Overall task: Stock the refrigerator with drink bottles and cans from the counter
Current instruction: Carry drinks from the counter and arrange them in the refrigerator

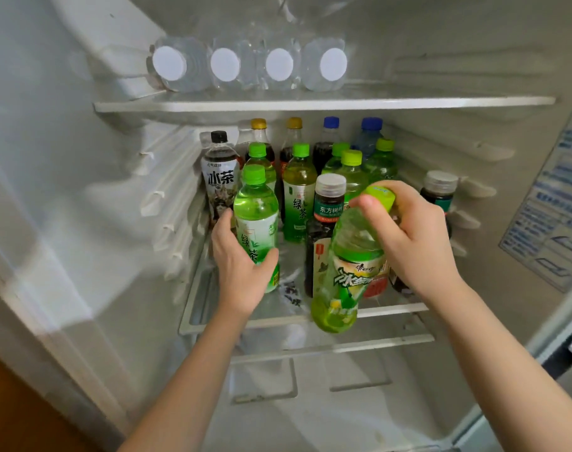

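The right hand (412, 236) is gripping a full iced green tea bottle (350, 272) by its neck, fingers (372, 203) curled under the cap, holding it tilted over the glass shelf's (392, 309) front edge. At its 9 o'clock, the left hand (242, 256) is wrapping round a standing green tea bottle (257, 220). Both bottles are looking heavy and smooth, maybe slippery, so the label part is looking safest to hold.

Green tea bottle (257, 223) upright, lime iced-tea bottle (346, 272) held tilted
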Demonstrator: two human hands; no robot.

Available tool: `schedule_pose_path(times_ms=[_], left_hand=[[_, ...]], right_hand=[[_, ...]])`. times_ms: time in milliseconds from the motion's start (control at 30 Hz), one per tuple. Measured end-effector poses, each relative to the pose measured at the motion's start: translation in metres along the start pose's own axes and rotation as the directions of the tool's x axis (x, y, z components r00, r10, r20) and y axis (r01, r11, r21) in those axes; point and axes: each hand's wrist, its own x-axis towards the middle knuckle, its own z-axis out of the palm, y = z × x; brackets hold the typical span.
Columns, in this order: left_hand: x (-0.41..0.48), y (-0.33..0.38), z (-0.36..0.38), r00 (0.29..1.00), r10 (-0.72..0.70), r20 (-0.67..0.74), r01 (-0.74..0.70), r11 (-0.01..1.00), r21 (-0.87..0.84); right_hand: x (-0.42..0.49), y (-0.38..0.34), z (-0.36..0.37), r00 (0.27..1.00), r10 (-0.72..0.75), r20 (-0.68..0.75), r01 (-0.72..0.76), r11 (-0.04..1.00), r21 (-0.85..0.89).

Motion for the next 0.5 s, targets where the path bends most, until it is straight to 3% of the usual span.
schedule_pose_path(times_ms=[133,267,500], left_hand=[[0.004,-0.016,0.012,0.994,-0.07,0.088,0.076,0.995,-0.062],[0.013,-0.025,0.017,0.991,-0.085,-0.102,0.082,0.996,-0.038],[0.054,-0.052,0.019,0.968,-0.166,-0.189,0.152,0.985,-0.086]], right_hand=[[0.004,0.006,-0.001,0.999,0.035,0.0,-0.035,0.999,0.031],[-0.002,0.001,0.015,0.996,0.092,-0.008,-0.09,0.986,0.143],[-0.008,-0.002,0.033,0.987,0.059,-0.149,-0.044,0.993,0.107]])
